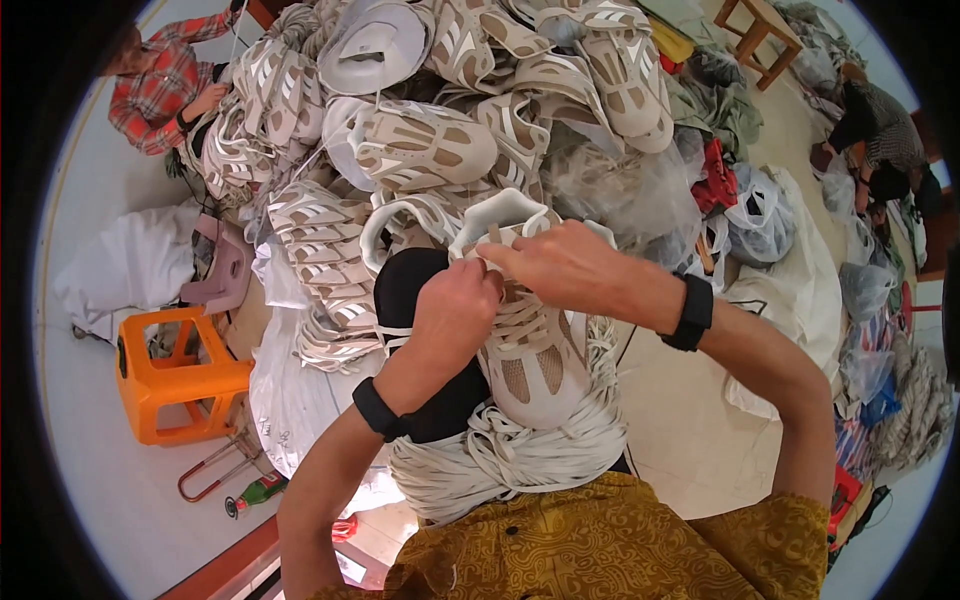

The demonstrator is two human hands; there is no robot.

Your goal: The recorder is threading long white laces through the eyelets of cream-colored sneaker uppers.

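Note:
A beige and white shoe upper (pixel 540 385) lies toe toward me over my lap, its laces criss-crossed up the front. At its top eyelets my left hand (pixel 455 315) is closed in a pinch on the shoelace. From the right, my right hand (pixel 565 262) pinches at the same spot beside the collar, its fingertips meeting those of the left. The lace between the fingers is mostly hidden. Across my lap hangs a thick bundle of off-white shoelaces (pixel 500 455). Just left of the shoe upper is a black rounded form (pixel 410 290), partly covered by my left hand.
Shoe uppers (pixel 430 145) are heaped ahead, with a stacked row (pixel 320 260) at the left. An orange stool (pixel 180 375) and a green bottle (pixel 258 492) stand further left. Plastic bags (pixel 760 215) lie at right. Other people sit at far left (pixel 165 85) and far right (pixel 880 125).

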